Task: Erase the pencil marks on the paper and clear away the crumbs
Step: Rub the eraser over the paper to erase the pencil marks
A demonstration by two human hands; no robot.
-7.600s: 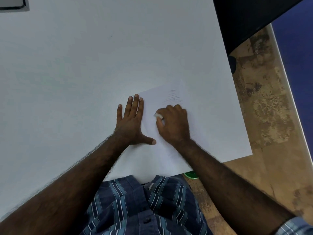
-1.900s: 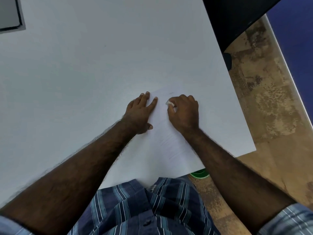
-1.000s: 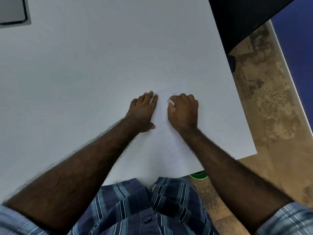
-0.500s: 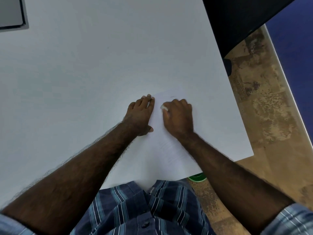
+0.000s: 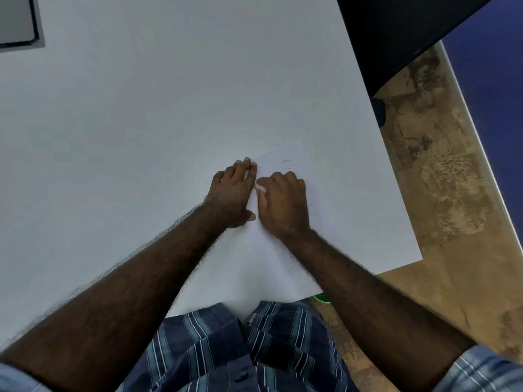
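**Rubbing out the last marks**

The right hand (image 5: 283, 202) is curled tight around a white eraser (image 5: 259, 188) on the paper (image 5: 325, 188). The left hand (image 5: 233, 190) lies flat, fingers together, pinning the sheet's edge. Faint marks (image 5: 287, 164) remain just beyond the knuckles. Best use short, light strokes, pressing the sheet firmly to avoid creasing.

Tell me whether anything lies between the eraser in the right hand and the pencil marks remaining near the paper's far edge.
Nothing visible does. The eraser, pinched in the right hand, has only bare paper between it and the pencil marks. The left hand rests off to the side.
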